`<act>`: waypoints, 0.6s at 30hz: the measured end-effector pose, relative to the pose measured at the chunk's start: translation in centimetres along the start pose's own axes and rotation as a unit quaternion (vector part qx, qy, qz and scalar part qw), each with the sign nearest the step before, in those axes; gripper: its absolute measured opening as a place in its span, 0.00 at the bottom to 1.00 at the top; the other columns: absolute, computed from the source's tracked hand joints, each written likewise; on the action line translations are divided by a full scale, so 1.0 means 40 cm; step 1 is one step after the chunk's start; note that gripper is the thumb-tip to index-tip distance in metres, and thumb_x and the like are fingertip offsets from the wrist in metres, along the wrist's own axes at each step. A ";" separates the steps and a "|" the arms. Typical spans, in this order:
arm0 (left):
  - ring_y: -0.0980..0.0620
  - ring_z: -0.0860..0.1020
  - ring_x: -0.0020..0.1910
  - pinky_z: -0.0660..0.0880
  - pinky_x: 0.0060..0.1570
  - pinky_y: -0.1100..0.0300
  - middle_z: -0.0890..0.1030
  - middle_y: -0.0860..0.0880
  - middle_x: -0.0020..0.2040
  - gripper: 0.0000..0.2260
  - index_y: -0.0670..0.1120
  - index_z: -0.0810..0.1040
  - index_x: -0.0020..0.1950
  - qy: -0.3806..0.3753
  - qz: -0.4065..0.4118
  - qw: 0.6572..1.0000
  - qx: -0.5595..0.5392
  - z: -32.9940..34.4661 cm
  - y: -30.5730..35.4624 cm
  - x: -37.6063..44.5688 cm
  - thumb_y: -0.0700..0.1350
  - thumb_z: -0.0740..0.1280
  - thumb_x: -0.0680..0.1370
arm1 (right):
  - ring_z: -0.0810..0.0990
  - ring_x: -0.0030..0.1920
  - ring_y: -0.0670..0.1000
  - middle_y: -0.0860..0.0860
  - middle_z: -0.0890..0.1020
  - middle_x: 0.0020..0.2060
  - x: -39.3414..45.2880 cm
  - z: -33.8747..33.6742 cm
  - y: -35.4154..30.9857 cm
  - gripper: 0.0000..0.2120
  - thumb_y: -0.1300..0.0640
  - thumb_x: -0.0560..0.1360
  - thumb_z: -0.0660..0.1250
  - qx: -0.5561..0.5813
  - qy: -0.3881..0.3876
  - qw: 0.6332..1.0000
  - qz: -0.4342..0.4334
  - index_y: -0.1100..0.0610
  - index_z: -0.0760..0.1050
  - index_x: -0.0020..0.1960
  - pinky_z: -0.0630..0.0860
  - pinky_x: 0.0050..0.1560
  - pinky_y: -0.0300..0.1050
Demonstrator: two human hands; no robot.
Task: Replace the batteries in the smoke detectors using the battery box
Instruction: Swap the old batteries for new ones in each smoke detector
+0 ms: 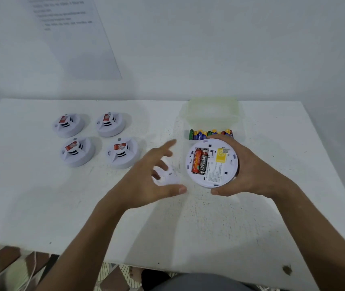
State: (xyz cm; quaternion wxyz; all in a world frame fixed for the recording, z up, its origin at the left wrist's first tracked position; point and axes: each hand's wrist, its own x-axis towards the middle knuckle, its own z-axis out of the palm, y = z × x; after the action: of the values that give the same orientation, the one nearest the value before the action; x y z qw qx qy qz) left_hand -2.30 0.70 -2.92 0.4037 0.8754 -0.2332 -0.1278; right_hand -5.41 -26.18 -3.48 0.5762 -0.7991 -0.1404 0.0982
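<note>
Your right hand (249, 171) gripped the upturned smoke detector (211, 162) around its rim, two batteries (200, 161) showing in its bay; your left hand (146, 181) hovered spread and empty over a white cover (170, 177) on the table (41, 206); the battery box (210, 133) lay just behind; four detectors (96, 139) sat well left.

White table (41, 206): top speckled with small dark flecks, one dark blotch (287, 269) near its front right corner. Printed paper sheet (73, 34): on the wall beyond the table's back left edge, text blurred, unreadable. Patterned floor (113, 276): visible below the front edge.
</note>
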 end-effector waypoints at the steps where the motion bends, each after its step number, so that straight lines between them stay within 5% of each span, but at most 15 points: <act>1: 0.62 0.73 0.57 0.76 0.49 0.66 0.69 0.61 0.65 0.44 0.65 0.56 0.75 0.021 -0.022 0.999 0.039 -0.006 -0.026 -0.005 0.66 0.74 0.64 | 0.75 0.65 0.39 0.35 0.77 0.62 -0.003 -0.005 0.002 0.48 0.66 0.58 0.84 -0.001 0.004 1.000 0.000 0.44 0.66 0.71 0.75 0.58 0.31; 4: 0.51 0.66 0.69 0.69 0.65 0.53 0.63 0.52 0.72 0.45 0.58 0.57 0.76 0.026 -0.118 0.982 0.146 -0.002 -0.092 -0.012 0.66 0.73 0.65 | 0.74 0.64 0.36 0.32 0.76 0.61 -0.010 -0.016 0.001 0.47 0.62 0.56 0.82 -0.003 0.010 1.000 0.005 0.42 0.66 0.69 0.74 0.57 0.29; 7: 0.47 0.58 0.73 0.62 0.69 0.49 0.60 0.48 0.73 0.46 0.54 0.57 0.77 -0.009 -0.176 0.964 0.198 0.020 -0.121 -0.010 0.66 0.73 0.66 | 0.74 0.64 0.37 0.32 0.76 0.61 -0.011 -0.022 -0.001 0.47 0.61 0.56 0.82 0.002 0.002 1.000 0.006 0.44 0.67 0.70 0.75 0.56 0.30; 13: 0.48 0.64 0.64 0.65 0.62 0.55 0.64 0.51 0.62 0.33 0.57 0.71 0.68 0.008 -0.182 0.966 0.184 0.035 -0.152 -0.014 0.63 0.75 0.65 | 0.76 0.64 0.41 0.37 0.78 0.61 -0.007 -0.024 -0.001 0.48 0.60 0.56 0.82 -0.004 -0.029 0.999 0.013 0.46 0.67 0.71 0.77 0.56 0.35; 18: 0.53 0.67 0.53 0.65 0.51 0.62 0.69 0.52 0.53 0.31 0.49 0.79 0.59 0.035 -0.142 0.971 0.188 0.043 -0.151 -0.031 0.65 0.73 0.63 | 0.76 0.64 0.41 0.39 0.78 0.62 0.010 -0.007 -0.013 0.48 0.60 0.56 0.83 -0.010 -0.048 0.999 0.017 0.47 0.66 0.72 0.77 0.57 0.35</act>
State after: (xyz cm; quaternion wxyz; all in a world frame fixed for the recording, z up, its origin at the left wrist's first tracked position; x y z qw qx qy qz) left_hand -2.25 3.63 -8.63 0.2171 0.9639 -0.1116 -0.1067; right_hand -5.01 -26.14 -2.88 0.5588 -0.8018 -0.1552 0.1444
